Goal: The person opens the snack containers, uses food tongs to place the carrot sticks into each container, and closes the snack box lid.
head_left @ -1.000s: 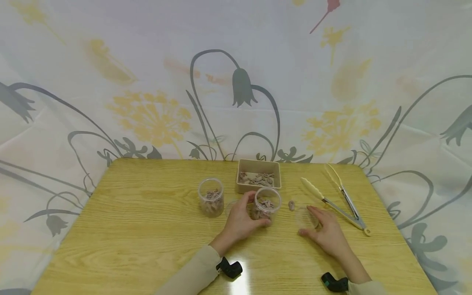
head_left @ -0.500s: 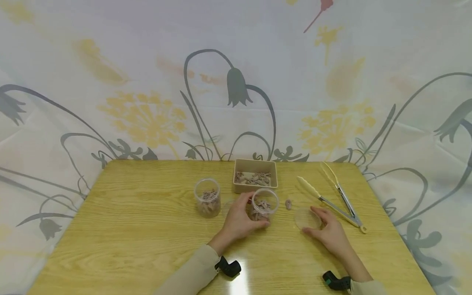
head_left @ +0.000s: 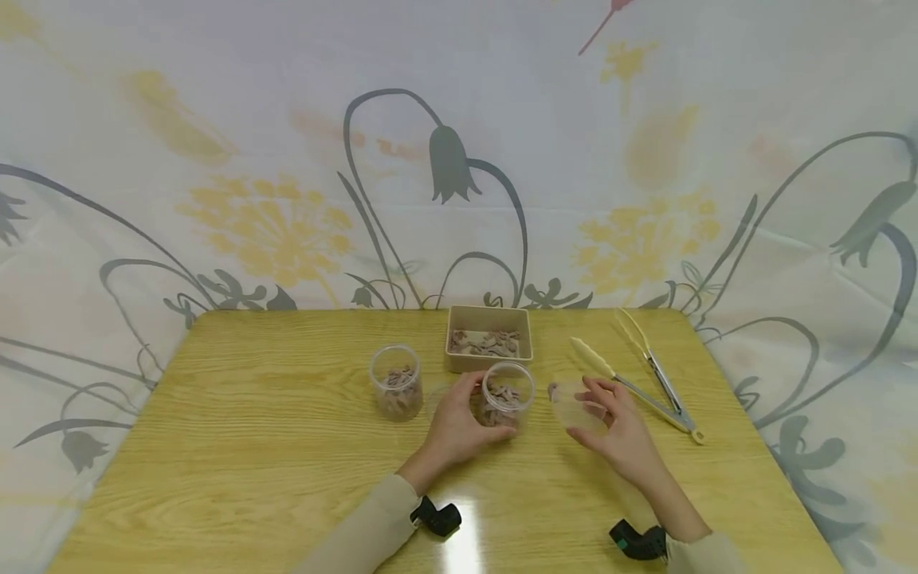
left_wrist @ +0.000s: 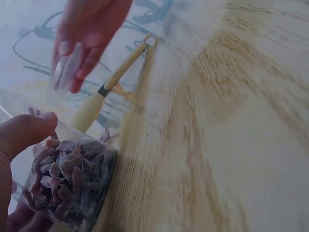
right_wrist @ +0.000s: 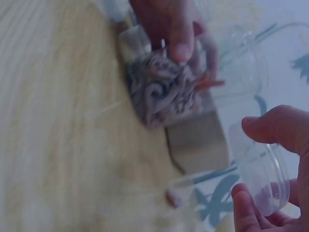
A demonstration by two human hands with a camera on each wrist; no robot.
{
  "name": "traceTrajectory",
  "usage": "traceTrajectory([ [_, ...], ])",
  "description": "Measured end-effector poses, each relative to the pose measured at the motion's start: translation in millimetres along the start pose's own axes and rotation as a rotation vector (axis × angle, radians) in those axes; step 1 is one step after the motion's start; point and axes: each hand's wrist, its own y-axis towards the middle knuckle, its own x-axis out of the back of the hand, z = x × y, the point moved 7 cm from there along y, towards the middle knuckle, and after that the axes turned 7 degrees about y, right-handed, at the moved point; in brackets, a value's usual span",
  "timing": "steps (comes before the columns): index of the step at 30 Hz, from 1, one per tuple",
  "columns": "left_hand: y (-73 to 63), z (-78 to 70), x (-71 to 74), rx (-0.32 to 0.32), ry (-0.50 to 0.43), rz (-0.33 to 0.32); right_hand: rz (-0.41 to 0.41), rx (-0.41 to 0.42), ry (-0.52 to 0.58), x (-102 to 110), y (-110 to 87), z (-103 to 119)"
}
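My left hand (head_left: 459, 429) grips a clear plastic jar (head_left: 505, 408) standing upright on the table. Greyish-brown, strip-like dried pieces (left_wrist: 70, 179) fill its lower part, and its top is uncovered. To the right, my right hand (head_left: 618, 426) holds a clear round lid (right_wrist: 260, 174) by its edge, thumb on one side and fingers on the other. In the head view the lid is tilted and raised over the table, a short way from the jar. One loose piece (right_wrist: 173, 198) lies on the table, partly behind the lid in the head view.
A second open jar (head_left: 398, 391) of the same pieces stands at the left. A beige rectangular box (head_left: 488, 364) with more pieces sits behind. Tongs (head_left: 667, 384) with cream tips lie spread at the right. Another clear lid (head_left: 432, 401) lies partly behind my left hand.
My right hand has picked the lid up from the table and moved it slightly left, towards the jar. My left hand keeps its grip on the jar. The head view has shifted a little.
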Motion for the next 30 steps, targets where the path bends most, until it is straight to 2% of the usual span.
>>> traceTrajectory([
  [5,-1.1,1.9,0.9,0.008,0.001,0.008,0.023,0.032,-0.090,-12,12.1,18],
  [10,0.7,0.8,0.1,0.001,0.011,0.014,0.026,0.033,-0.073,-16,18.3,29],
  [14,2.4,-1.5,0.5,-0.007,0.027,0.021,0.009,0.089,0.003,-15,21.7,36],
  [18,1.3,-4.2,1.6,-0.026,0.043,0.026,0.006,0.210,0.113,-15,23.6,46],
  [21,-0.4,-7.8,2.7,-0.051,0.032,0.037,0.026,0.269,0.222,-17,24.9,51],
  [27,-3.9,-14.7,5.0,-0.095,-0.019,0.113,0.103,0.281,0.409,-24,25.7,56],
  [30,-6.0,-15.9,6.3,-0.104,-0.016,0.163,0.138,0.263,0.432,-30,24.7,58],
])
